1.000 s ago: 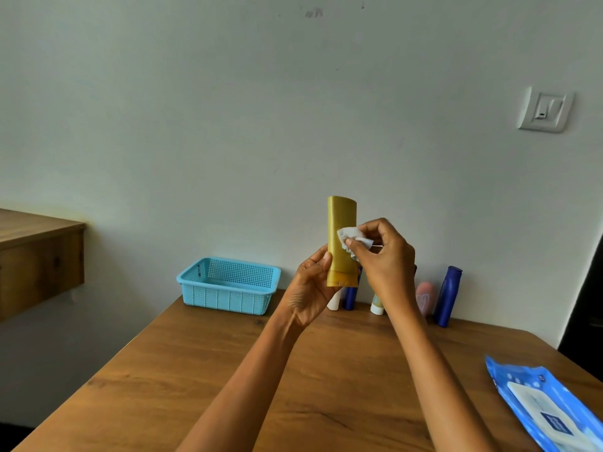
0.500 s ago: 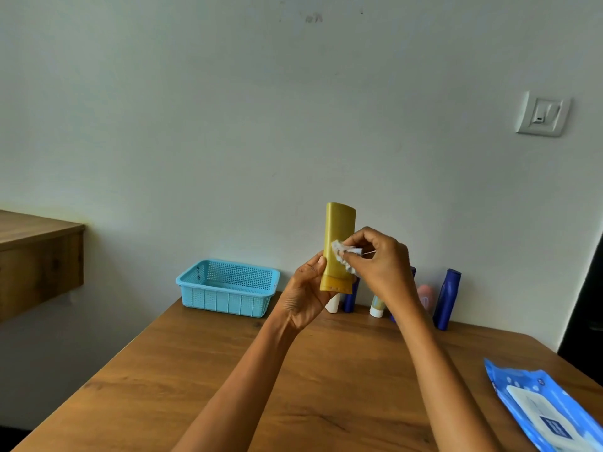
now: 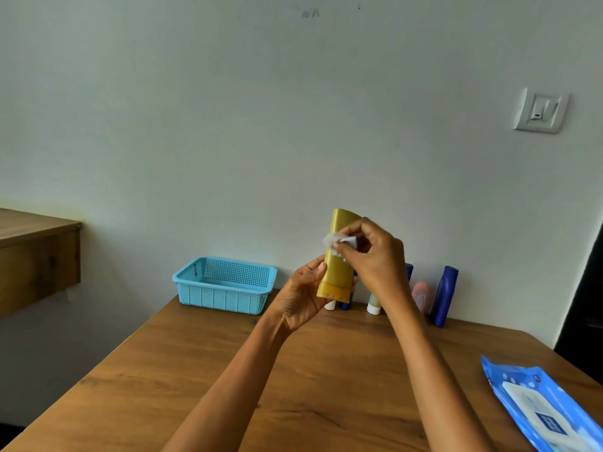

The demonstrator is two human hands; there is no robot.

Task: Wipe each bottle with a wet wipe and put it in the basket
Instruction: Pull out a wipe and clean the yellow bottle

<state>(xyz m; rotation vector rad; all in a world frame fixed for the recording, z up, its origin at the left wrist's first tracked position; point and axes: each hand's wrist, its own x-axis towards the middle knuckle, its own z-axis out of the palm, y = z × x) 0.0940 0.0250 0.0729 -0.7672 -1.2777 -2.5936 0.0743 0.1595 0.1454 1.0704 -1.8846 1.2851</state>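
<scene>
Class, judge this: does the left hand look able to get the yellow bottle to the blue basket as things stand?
Probably yes. The left hand holds the yellow bottle, and only bare table lies between it and the blue basket.

Basket [image 3: 225, 285] sits on the table [image 3: 202, 380] at frame centre-left, against the wall. Right of it — a row of bottles [image 3: 443, 296]. Wipes pack [image 3: 545, 412] lies on the table, lower right.
</scene>
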